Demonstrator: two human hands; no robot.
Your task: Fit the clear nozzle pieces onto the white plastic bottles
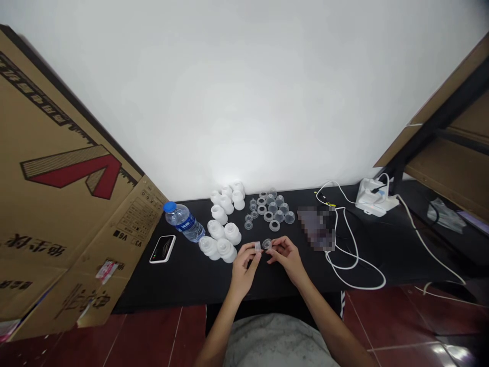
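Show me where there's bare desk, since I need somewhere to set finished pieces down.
Bare black desktop shows in front of the white moulded parts, between the phone-like slab and the left hand. Another patch lies right of the white cable. It's crowded behind the right hand, where clear rings pack together.

clear plastic cylinder (pixel 257 246) | small, lying sideways | pinched in left hand (pixel 244 267) | clear plastic ring (pixel 267 244) | small, tilted, round face up | held in right hand (pixel 287 256) | just beside each other
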